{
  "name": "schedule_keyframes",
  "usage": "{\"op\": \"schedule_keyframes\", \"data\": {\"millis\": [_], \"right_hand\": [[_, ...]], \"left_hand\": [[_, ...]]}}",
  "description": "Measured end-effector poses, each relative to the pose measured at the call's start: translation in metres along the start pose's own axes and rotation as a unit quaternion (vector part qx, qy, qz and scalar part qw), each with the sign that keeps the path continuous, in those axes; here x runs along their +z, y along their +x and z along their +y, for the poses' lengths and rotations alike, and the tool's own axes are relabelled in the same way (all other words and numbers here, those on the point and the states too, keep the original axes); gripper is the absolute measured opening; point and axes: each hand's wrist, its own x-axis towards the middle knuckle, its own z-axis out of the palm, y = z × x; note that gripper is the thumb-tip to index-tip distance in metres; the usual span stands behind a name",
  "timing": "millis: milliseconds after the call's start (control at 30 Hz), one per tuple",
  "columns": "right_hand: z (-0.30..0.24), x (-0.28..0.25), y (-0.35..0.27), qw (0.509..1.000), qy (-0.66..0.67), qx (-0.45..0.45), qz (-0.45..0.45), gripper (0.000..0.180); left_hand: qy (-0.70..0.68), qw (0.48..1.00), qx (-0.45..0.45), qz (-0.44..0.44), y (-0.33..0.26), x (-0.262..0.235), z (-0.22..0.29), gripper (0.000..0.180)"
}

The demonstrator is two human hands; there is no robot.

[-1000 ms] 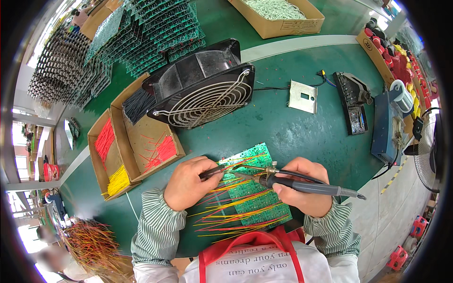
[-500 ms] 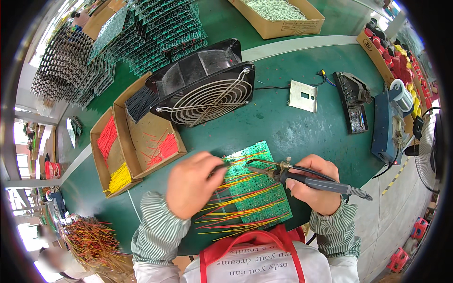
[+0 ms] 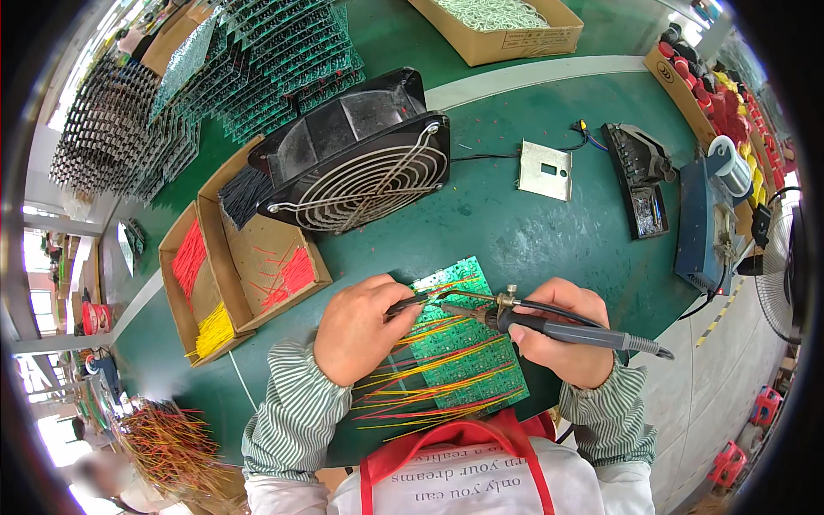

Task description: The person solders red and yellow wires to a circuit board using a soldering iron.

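A green circuit board (image 3: 468, 369) lies on the bench in front of me, with red and yellow wires (image 3: 403, 378) running off its left side in rows. My right hand (image 3: 571, 333) grips a grey-handled soldering iron (image 3: 584, 333) fitted with a solder-feed tube (image 3: 468, 294). The iron's tip is over the upper part of the board. My left hand (image 3: 356, 330) pinches a dark narrow item (image 3: 405, 304) that points at the board close to the iron's tip. Whether this is tweezers or black wire I cannot tell.
A black fan (image 3: 360, 163) stands beyond the board. Left of it, cardboard trays (image 3: 249, 300) hold red, yellow and black wires. Stacked circuit boards (image 3: 283, 60) rise behind. To the right are a metal plate (image 3: 545, 170), an iron stand (image 3: 637, 180) and a blue soldering unit (image 3: 699, 227).
My left hand has moved slightly right, bringing the dark item nearer the iron's tip. The soldering iron has shifted a little left. The whole view has moved slightly.
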Motion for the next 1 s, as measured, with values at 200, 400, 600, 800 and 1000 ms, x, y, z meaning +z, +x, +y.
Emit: {"op": "schedule_keyframes", "data": {"millis": [200,400,600,800,1000], "right_hand": [[-0.004,-0.009,-0.002,1.0,-0.01,0.002,0.01,0.019],[-0.002,-0.018,-0.008,0.999,-0.027,0.01,0.03,0.019],[0.0,-0.018,-0.009,0.999,-0.01,0.031,0.04,0.018],[0.004,-0.018,-0.006,0.998,0.001,0.046,0.038,0.019],[0.005,-0.018,-0.004,0.999,-0.009,0.041,0.029,0.019]], "left_hand": [[0.01,1.0,0.001,0.008,0.0,-0.001,0.0,0.015],[0.205,0.951,-0.028,0.23,-0.002,-0.027,0.012,0.01],[0.047,0.997,0.054,0.039,0.007,0.007,0.019,0.014],[0.031,0.999,0.038,0.013,0.014,0.016,0.011,0.016],[0.017,0.999,0.033,0.012,0.015,0.016,0.01,0.017]]}}
